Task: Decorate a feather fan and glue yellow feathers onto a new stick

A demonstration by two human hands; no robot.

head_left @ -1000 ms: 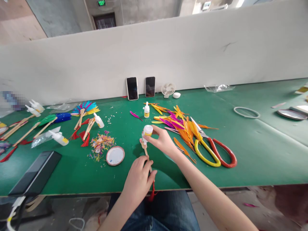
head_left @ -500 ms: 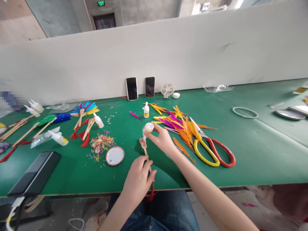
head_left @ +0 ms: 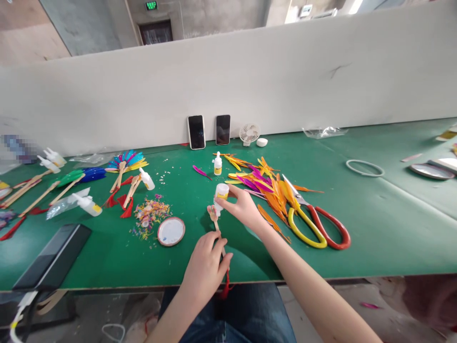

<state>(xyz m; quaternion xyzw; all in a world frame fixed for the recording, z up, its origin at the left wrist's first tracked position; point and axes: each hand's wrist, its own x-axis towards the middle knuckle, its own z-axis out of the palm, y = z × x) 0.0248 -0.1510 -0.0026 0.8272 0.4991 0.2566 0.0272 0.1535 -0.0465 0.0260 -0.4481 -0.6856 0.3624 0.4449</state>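
My left hand (head_left: 207, 259) is closed on the handle of a flat wooden stick (head_left: 216, 223) near the table's front edge. The stick's far end is wider and carries some pinkish and white bits; a red tassel (head_left: 225, 288) hangs from its near end. In my right hand (head_left: 241, 207) is a small white glue bottle (head_left: 222, 191) with a yellow label, tipped nozzle-down just right of the stick's wide end. Whether the nozzle touches the wood I cannot tell. To the left of the stick lies a round white lid (head_left: 171, 232) with a reddish rim.
Scissors (head_left: 307, 224) and orange, yellow and magenta feathers (head_left: 273, 190) lie at right. Another glue bottle (head_left: 217, 164) stands behind my right hand. Coloured shreds (head_left: 152, 214), feather fans (head_left: 124, 164) and a black power bank (head_left: 53, 257) are at left. Two phones (head_left: 196, 132) lean on the partition.
My right hand has shifted the glue bottle slightly to the right and down, from over the stick's wide end to beside it. My left hand keeps its hold on the stick.
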